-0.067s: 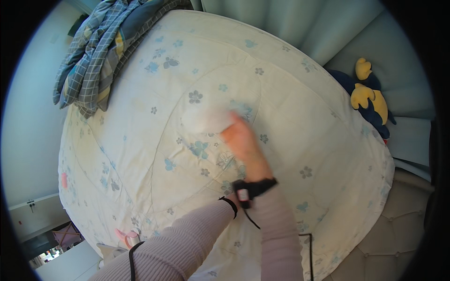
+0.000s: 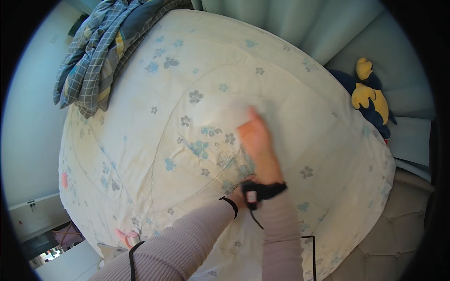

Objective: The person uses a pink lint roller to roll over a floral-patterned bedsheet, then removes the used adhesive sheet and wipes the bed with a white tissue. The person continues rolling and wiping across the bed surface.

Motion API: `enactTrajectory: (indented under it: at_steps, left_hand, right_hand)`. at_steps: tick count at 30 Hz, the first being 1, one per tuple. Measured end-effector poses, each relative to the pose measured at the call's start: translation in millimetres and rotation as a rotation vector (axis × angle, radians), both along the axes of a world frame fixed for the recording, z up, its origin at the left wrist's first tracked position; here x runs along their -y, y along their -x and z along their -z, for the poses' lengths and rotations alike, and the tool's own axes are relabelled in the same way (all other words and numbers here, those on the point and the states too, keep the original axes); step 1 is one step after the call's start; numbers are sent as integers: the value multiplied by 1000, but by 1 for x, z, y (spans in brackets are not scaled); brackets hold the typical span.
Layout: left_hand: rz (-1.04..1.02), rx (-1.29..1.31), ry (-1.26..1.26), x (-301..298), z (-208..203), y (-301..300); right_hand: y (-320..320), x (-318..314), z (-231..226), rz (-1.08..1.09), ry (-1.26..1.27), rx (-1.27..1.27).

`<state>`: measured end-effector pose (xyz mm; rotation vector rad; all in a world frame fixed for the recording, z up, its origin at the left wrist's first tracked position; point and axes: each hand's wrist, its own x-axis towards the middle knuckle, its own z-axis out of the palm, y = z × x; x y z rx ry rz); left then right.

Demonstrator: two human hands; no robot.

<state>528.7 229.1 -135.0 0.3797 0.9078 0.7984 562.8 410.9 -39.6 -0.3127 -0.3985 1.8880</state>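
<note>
My right hand [image 2: 257, 138] is over the middle of a bed sheet [image 2: 140, 131], cream with blue and grey flowers. It grips a white, soft-looking thing [image 2: 232, 110], smeared by motion against the pale sheet; its kind cannot be made out. A black strap with a small device [image 2: 257, 193] wraps my right wrist. Crossing beneath that wrist, my left hand [image 2: 244, 182] rests at the sheet, its fingers mostly hidden. A thin black band circles my left wrist.
A bunched grey checked quilt [image 2: 89, 70] lies at the far left. Dark blue and yellow plush toys [image 2: 370, 98] sit at the right edge by the curtain [image 2: 276, 23]. A pink handled object [image 2: 126, 238] is at the lower left, and black cables hang near my arms.
My right hand has swept right with the white thing, uncovering flowers on the sheet to its left. My left arm has stayed nearly still.
</note>
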Motion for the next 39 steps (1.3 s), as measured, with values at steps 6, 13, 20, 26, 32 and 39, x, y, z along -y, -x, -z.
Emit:
enactTrajectory:
  at_steps: [6,13,20,26,32,39]
  left_hand:
    - [689,-1112,-1385,-2,10,12]
    - [333,-794,-1219,-9,19,19]
    - [504,-1169,-1453,-19,-18,-8]
    - [477,-1174,-1524,-21,-22,-11]
    - [531,-1191,-1511,-18,-24,-13]
    - [517,-1301,-1681,-16,-21,-13]
  right_hand:
    - [-44,37,-6,233,-843,1369]
    - [-46,55,37,-92,-481,1489]
    - [-204,188,-11,870,46,133]
    - [-293,361,-33,1478,327,592]
    - [-257,492,-2,1573,479,67]
    - [-185,584,48,1479,299,-358]
